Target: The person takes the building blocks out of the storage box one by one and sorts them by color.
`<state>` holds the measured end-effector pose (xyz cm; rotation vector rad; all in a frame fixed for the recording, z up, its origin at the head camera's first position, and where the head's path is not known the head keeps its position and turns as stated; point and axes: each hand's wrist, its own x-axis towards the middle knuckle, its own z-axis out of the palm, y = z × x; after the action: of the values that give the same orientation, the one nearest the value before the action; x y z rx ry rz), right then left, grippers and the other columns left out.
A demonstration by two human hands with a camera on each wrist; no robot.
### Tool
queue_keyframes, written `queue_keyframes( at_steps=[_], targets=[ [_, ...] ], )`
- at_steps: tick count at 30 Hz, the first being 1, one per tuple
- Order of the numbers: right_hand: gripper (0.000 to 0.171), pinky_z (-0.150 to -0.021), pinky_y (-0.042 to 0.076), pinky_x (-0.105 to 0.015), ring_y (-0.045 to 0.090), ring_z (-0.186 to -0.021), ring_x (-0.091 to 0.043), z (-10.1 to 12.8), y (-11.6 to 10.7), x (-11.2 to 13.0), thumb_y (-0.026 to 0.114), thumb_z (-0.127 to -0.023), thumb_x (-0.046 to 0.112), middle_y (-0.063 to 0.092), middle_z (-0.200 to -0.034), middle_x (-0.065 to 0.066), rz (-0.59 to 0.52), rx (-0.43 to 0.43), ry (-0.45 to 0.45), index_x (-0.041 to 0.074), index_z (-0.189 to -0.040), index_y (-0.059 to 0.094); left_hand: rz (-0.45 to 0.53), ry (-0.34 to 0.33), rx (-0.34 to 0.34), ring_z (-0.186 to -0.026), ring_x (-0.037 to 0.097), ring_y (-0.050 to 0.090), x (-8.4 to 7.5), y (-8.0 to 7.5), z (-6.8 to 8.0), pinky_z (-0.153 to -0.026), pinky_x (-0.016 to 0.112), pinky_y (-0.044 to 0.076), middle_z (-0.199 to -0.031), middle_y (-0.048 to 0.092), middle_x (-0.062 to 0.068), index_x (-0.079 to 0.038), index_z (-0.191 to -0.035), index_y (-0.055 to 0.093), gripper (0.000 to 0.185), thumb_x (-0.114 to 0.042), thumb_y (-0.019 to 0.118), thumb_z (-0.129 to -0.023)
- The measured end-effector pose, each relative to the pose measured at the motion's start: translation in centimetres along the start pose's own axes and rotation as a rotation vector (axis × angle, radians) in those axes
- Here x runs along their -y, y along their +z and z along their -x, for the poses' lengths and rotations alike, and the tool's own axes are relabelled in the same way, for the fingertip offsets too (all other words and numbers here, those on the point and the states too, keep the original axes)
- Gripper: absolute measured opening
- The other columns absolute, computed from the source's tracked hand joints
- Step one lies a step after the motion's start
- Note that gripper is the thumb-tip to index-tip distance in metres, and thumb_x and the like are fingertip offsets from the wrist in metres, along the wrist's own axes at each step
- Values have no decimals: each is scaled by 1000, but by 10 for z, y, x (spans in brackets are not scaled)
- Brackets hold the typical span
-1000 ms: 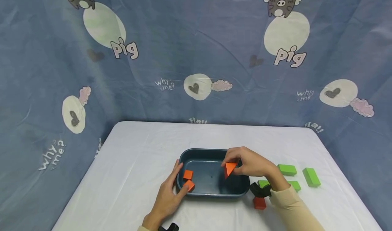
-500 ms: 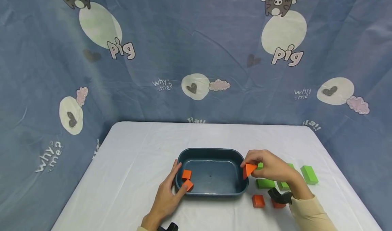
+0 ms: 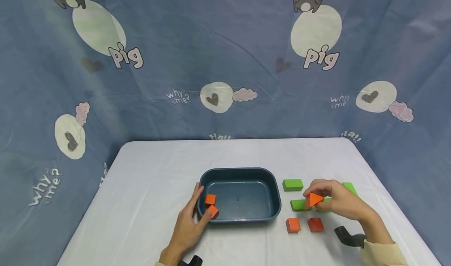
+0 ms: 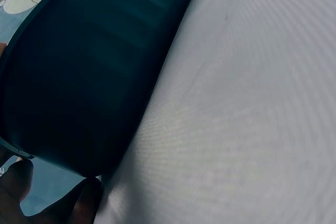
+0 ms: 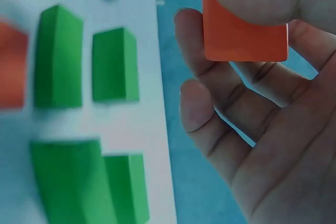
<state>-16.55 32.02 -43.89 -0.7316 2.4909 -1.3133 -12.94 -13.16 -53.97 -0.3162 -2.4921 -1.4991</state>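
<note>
A dark blue tray [image 3: 275, 203] sits on the white table. My left hand [image 3: 197, 213] holds its left rim, fingers outside and thumb over the edge beside two orange blocks [image 3: 210, 199] inside. The left wrist view shows the tray's outer wall [image 4: 89, 66] and my fingertips [image 4: 84, 200] at its base. My right hand [image 3: 313, 193] pinches an orange triangular block [image 3: 314, 199] right of the tray, above green blocks [image 3: 299, 205]. In the right wrist view the orange block [image 5: 244, 32] sits between thumb and fingers.
Green blocks [image 3: 293, 185] [image 3: 349, 187] lie right of the tray, and they show in the right wrist view as green blocks [image 5: 58, 56]. Two red-orange blocks [image 3: 293, 225] [image 3: 315, 225] lie nearer the front edge. A blue patterned cloth [image 3: 225, 62] hangs behind the table.
My right hand has carried the orange triangular block out of the tray and to the right, over the green blocks. The left hand has stayed on the tray's rim.
</note>
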Motion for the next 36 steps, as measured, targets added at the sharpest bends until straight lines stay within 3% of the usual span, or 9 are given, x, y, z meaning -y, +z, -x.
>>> queue_keyframes(
  at_steps=[3, 9, 18, 24, 27, 33, 36],
  targets=[
    [42, -90, 53, -19, 65, -100, -14, 12, -4, -3, 75, -78, -10, 70, -110, -7, 6, -26, 20, 14, -111, 75, -9, -8, 0, -145, 19, 36, 1, 0, 0, -108, 21, 39, -165, 29, 5, -13, -157, 41, 73, -27, 75, -94],
    [38, -86, 53, -19, 67, -94, -15, 32, -7, -16, 75, -78, -12, 72, -106, -10, 11, -60, 8, 4, -112, 72, -19, -19, 12, -145, 19, 36, 1, 0, 0, -109, 36, 44, -166, 29, 5, -13, -157, 41, 73, -28, 75, -94],
    [39, -86, 53, -16, 67, -99, -10, 61, -3, -34, 72, -77, -15, 72, -105, -10, 16, -100, 78, 0, -114, 71, -28, -7, 11, -145, 21, 36, -1, 0, 0, -106, 44, 47, -165, 29, 8, -12, -157, 41, 73, -26, 75, -94],
    [38, -81, 55, -19, 64, -97, -1, 75, -1, -42, 78, -77, -9, 70, -110, -14, 77, -132, 225, 0, -114, 72, -30, -1, 7, -145, 26, 37, -1, 0, -1, -105, 48, 47, -166, 28, 8, -14, -157, 40, 73, -25, 74, -94],
    [37, -79, 56, -21, 62, -98, 1, 80, 2, -46, 79, -78, -6, 70, -112, -12, 92, -134, 286, 1, -114, 73, -37, -10, 7, -145, 25, 36, -1, 0, -1, -108, 43, 45, -166, 28, 6, -16, -158, 40, 73, -26, 75, -94],
    [36, -77, 55, -24, 60, -98, 0, 82, 8, -52, 82, -77, -3, 71, -112, -11, 106, -152, 321, 3, -111, 74, -23, -45, 15, -147, 18, 33, -1, 0, 0, -110, 20, 34, -166, 27, 2, -18, -158, 40, 73, -29, 74, -95],
    [36, -77, 55, -24, 59, -96, 0, 83, 10, -54, 82, -76, -3, 71, -112, -10, 110, -163, 346, 3, -110, 75, -20, -40, 20, -147, 18, 33, -2, 0, 0, -111, 23, 36, -166, 27, 3, -16, -158, 40, 73, -30, 74, -95]
  ],
)
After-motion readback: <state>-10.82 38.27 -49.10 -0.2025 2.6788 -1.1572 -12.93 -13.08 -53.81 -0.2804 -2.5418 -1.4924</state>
